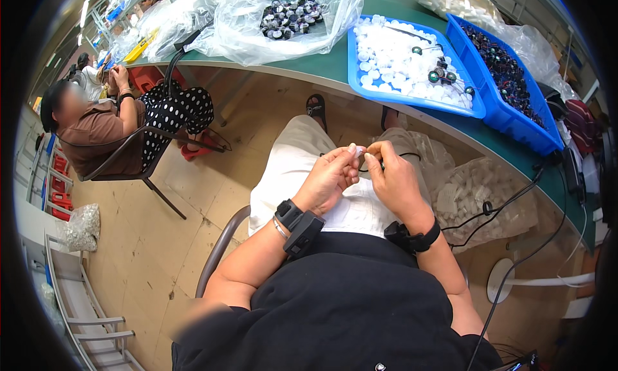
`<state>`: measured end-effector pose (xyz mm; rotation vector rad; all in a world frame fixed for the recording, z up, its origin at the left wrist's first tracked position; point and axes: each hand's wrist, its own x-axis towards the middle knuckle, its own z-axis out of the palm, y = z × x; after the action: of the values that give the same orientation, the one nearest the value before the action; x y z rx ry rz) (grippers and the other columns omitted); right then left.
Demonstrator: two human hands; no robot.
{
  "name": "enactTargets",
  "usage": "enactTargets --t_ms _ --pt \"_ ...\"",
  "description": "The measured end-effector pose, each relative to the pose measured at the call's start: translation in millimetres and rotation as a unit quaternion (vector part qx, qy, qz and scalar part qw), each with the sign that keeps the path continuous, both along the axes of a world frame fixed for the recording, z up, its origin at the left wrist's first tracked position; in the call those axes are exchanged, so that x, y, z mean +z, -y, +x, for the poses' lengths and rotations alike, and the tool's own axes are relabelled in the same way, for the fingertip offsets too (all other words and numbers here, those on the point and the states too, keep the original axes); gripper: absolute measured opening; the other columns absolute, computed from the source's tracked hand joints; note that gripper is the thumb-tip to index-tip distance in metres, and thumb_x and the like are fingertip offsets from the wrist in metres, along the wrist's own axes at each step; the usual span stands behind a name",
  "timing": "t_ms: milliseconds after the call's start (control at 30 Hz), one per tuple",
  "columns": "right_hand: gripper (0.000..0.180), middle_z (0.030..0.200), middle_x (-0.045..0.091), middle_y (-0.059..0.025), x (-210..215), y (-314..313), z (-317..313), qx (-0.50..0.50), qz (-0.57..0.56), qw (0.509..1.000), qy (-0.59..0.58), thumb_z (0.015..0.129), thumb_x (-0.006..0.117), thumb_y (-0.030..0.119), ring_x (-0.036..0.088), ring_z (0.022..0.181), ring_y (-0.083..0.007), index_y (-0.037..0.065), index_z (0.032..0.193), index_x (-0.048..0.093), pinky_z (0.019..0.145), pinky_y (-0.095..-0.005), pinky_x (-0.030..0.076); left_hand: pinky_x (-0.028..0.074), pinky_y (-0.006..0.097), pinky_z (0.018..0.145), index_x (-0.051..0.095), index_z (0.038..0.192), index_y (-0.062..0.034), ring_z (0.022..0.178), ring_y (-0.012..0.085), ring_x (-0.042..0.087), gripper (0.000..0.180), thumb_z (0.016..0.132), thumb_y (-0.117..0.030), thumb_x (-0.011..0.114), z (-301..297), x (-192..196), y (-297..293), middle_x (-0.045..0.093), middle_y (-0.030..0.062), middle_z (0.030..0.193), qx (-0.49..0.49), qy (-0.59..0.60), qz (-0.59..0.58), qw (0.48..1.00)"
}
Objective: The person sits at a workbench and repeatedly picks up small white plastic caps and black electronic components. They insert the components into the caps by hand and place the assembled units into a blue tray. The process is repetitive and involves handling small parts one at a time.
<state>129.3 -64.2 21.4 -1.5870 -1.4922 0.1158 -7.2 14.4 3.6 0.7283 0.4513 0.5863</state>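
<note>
Left fingers, right fingers pinched nearly closed on small white piece.

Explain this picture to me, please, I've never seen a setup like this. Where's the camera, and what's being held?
There's no machine here, just a person's bare hands. The one view comes from a wide camera on their head, looking down, so straight edges bend.

The left hand pinches a small whitish piece above the lap; the fingers of the right hand meet it there. It's too small to identify.

On the green table ahead are a blue tray of mostly white pieces, a deeper blue bin of dark parts, and, further left, a clear plastic bag with dark-and-white pieces.
</note>
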Motion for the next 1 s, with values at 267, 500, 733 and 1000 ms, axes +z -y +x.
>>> enactTargets --t_ms 267,500,733,1000 --pt "0.010 0.078 0.064 -0.0179 -2.1 0.4 3.9 0.021 -0.023 1.000 -0.006 0.091 0.056 0.012 0.062 0.072 -0.0383 0.003 0.094 0.053 0.061 -0.0448 0.048 0.048 0.021 0.067 0.061 0.109 -0.0037 0.071 0.0047 0.055 0.026 0.095 -0.025 0.059 2.1 -6.8 1.4 0.060 -0.0015 0.085 -0.007 -0.024 0.040 0.999" --pt "0.009 0.083 0.062 -0.0203 -5.1 -0.8 7.7 0.051 -0.034 0.997 -0.040 0.089 0.058 0.007 0.060 0.075 -0.0392 -0.001 0.089 0.053 0.063 -0.0425 0.047 0.046 0.019 0.063 0.062 0.108 -0.0025 0.068 0.0042 0.051 0.030 0.093 -0.028 0.063 -1.8 -2.6 -1.5 0.056 -0.0032 0.080 0.009 -0.010 0.000 1.000" --pt "0.009 0.082 0.062 -0.0195 0.7 1.0 3.0 0.042 -0.026 0.998 -0.036 0.089 0.058 0.007 0.060 0.074 -0.0380 -0.001 0.088 0.054 0.064 -0.0424 0.048 0.043 0.019 0.059 0.063 0.105 -0.0031 0.064 0.0054 0.047 0.030 0.093 -0.031 0.062 0.3 -4.3 -1.4 0.054 -0.0033 0.076 -0.019 -0.008 -0.034 0.999" --pt "0.010 0.082 0.063 -0.0182 1.4 1.6 0.9 0.029 0.012 0.999 0.013 0.086 0.061 0.007 0.062 0.073 -0.0363 -0.001 0.087 0.055 0.063 -0.0417 0.050 0.041 0.019 0.054 0.059 0.093 -0.0054 0.060 0.0061 0.043 0.026 0.095 -0.031 0.058 1.0 -7.2 -4.4 0.053 -0.0015 0.073 -0.036 0.037 -0.172 0.984"
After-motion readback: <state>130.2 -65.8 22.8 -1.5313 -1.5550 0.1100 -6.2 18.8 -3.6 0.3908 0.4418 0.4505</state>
